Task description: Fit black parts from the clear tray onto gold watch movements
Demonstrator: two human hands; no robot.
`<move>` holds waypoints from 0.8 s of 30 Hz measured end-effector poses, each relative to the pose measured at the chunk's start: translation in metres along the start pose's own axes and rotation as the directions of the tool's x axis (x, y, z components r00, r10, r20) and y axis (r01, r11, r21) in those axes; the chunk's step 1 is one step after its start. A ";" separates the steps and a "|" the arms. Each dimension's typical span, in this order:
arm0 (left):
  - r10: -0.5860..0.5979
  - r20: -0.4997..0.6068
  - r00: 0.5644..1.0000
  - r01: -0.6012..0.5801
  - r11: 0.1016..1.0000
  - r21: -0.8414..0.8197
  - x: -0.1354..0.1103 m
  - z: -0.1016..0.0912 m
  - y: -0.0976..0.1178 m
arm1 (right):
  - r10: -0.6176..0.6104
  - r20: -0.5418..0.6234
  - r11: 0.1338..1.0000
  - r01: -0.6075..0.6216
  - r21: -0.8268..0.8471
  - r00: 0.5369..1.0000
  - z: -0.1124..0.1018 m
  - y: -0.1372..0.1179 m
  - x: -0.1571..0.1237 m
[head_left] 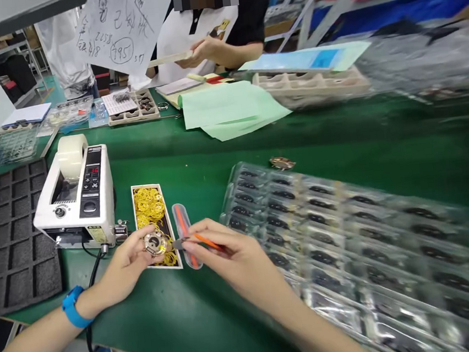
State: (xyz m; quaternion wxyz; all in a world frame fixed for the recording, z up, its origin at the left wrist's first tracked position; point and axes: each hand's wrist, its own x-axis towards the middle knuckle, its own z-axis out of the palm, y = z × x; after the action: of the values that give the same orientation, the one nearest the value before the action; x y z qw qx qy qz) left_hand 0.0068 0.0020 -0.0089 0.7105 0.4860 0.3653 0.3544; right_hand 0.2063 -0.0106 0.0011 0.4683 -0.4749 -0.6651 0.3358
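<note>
My left hand [132,258] holds a round gold-rimmed watch case [156,243] between thumb and fingers, its inner workings facing up. From the right, my right hand [235,248] grips an orange-handled tool [208,241] with a grey tip; its exact kind is hard to make out. The tip points at the case's right edge, and I cannot tell whether they touch. Under the case lies a narrow white box [134,199] of yellow rings [149,203]. A clear plastic case with an orange strip [182,220] lies just right of the box.
A white tape dispenser [106,194] stands left of the box, beside a black compartment tray [20,235]. Clear plastic trays of dark parts [323,239] cover the right side. Behind them lies a loose watch part [282,163]. Green sheets [228,107] lie farther back, before a co-worker [210,51].
</note>
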 end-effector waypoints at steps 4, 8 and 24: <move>0.030 0.076 0.997 -0.032 0.999 0.021 -0.002 0.004 0.001 | 0.107 -0.013 0.988 -0.105 0.115 0.994 0.016 0.003 0.005; 0.008 0.079 0.997 -0.014 0.997 0.075 -0.005 0.006 0.003 | 0.154 0.028 0.980 -0.156 0.120 0.988 0.017 0.002 0.002; 0.016 0.076 0.997 -0.034 0.969 0.245 -0.012 0.003 -0.005 | 0.214 -0.049 0.976 -0.215 -0.025 0.976 0.023 -0.010 -0.005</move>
State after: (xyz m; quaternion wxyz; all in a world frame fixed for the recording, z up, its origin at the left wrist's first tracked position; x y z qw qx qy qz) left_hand 0.0046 -0.0111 -0.0105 0.6532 0.5875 0.3738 0.2973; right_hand 0.1817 -0.0183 0.0012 0.4374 -0.5587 -0.6039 0.3631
